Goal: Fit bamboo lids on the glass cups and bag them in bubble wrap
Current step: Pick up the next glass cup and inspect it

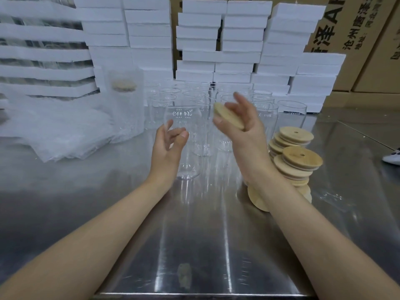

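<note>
Bamboo lids: how many do you count?
— One bamboo lid [228,118] in the right hand [246,128]; the pile of lids [302,158] on the right of the steel table [194,245] overlaps too much for an exact count, roughly a dozen; the top ones show a small hole.

And the held one, against the fingers?
— Tilted on edge, raised in front of the cups; the thumb presses its near rim, curled fingers grip the far side; a flat, round, pale disc.

The left hand [166,148]?
— At the upper left side of the nearest glass cup [190,161], fingers half curled; whether they touch the glass I cannot tell; the cup's base is down by the table.

Other glass?
— A cluster of clear cups [266,118] behind it, well over ten, too transparent to count; one bagged cup [125,113] at the far left, lidded, inside bubble wrap; a crinkled white heap of bubble-wrap bags [54,135] just beside it.

Farther back?
— Stacked white foam blocks [238,50]; brown cartons [357,40] at the far right, printed with characters.
</note>
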A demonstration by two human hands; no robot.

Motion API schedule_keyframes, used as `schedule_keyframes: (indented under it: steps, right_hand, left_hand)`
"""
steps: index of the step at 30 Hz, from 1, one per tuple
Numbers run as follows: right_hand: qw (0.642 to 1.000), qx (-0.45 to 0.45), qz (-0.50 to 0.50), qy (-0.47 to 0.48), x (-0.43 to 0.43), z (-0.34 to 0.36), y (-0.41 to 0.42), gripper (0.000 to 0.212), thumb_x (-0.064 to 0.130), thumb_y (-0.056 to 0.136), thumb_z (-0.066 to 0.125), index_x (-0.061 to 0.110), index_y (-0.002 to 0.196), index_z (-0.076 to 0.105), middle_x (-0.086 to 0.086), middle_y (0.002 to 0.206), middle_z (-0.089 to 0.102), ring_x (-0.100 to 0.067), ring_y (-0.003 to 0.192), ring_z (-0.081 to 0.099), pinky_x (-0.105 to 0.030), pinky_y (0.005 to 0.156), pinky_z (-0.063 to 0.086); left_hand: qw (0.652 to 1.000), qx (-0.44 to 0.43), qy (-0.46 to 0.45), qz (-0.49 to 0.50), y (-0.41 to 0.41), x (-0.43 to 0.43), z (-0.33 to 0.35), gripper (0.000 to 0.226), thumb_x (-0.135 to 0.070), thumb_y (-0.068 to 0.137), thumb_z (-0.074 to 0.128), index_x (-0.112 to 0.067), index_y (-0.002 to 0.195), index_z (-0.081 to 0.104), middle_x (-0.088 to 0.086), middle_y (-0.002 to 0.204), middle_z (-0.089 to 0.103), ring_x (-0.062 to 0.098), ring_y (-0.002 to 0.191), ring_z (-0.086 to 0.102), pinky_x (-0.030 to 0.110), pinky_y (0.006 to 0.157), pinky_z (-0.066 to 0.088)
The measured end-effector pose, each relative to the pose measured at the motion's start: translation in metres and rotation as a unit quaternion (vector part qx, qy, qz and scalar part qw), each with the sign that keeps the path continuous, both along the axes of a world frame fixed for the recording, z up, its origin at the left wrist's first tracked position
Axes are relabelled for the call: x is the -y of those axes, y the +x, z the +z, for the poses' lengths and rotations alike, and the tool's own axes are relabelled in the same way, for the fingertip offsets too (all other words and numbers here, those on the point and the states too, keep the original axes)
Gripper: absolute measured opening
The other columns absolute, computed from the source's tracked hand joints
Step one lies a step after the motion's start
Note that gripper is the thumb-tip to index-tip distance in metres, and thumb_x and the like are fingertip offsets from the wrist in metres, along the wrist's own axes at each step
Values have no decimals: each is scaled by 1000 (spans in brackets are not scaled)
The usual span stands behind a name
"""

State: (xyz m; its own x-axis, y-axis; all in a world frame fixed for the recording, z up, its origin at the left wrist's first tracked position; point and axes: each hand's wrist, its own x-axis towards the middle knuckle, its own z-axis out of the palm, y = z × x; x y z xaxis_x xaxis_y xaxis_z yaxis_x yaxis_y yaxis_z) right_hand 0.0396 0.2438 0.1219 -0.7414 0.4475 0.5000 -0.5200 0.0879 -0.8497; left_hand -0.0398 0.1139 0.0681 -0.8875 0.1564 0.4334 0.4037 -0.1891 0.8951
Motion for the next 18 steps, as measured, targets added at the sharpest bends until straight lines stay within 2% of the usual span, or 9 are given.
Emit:
schedule_keyframes:
  steps: [2,3,6,8,11,12,14,16,18]
  right_hand:
    - [975,-77,-107,177,-2,-7,1,81,4,74,81,24,139,37,-9,130,48,-7,120,52,-25,102,43]
    - [958,-114,-130,226,-2,-10,2,89,3,71,81,23,142,31,-12,132,45,-13,124,49,-30,107,41]
    - [941,-180,-129,255,3,-15,1,96,-1,71,81,21,143,21,-13,136,33,-23,128,46,-45,109,40]
    - [931,-207,-134,271,3,-16,-1,91,-1,71,82,18,139,25,-9,135,30,-27,129,46,-50,107,41]
    - [933,-221,-130,254,1,-15,-1,77,6,70,85,24,127,36,-4,130,34,-38,128,44,-53,105,41]
    - [939,-218,-121,238,1,-14,-1,69,9,71,85,27,120,40,-5,128,37,-38,128,45,-50,105,41]
    - [950,-186,-114,222,2,-12,1,48,16,75,82,29,108,50,-5,126,41,-26,128,47,-42,103,44]
    - [960,-144,-105,214,3,-12,2,35,20,77,80,28,101,56,-3,127,45,-16,126,47,-44,101,46]
    - [966,-112,-86,216,4,-11,1,30,19,80,77,31,99,57,-1,126,50,-16,126,49,-47,102,44]
  left_hand:
    - [1000,-1,-6,-3,-1,0,-2,76,-54,72,59,-21,137,39,3,121,63,11,113,60,44,109,39]
    - [1000,-3,-10,-6,-2,0,-2,73,-52,73,60,-22,137,39,3,122,62,10,112,60,43,109,40]
    - [1000,-11,-12,-15,-4,0,-3,65,-42,78,60,-24,136,39,2,122,62,3,110,60,32,104,42]
    - [999,-23,-18,-20,-5,-1,-5,66,-40,77,64,-26,136,38,-1,122,61,0,109,59,24,96,42]
    - [997,-55,-39,-25,-4,-1,-9,77,-37,73,74,-30,137,33,-2,124,59,3,115,56,27,101,42]
    - [996,-71,-53,-31,-3,0,-9,82,-38,70,78,-32,138,32,-2,125,59,4,118,54,29,104,41]
    - [991,-100,-76,-46,0,-1,-10,87,-42,68,80,-33,140,31,-4,127,58,6,122,52,32,107,40]
    - [987,-119,-92,-58,3,-3,-10,85,-42,69,80,-31,141,35,-13,127,57,6,124,52,34,107,41]
    - [984,-126,-99,-76,6,-4,-10,83,-41,71,80,-27,141,38,-19,127,56,8,125,52,32,105,43]
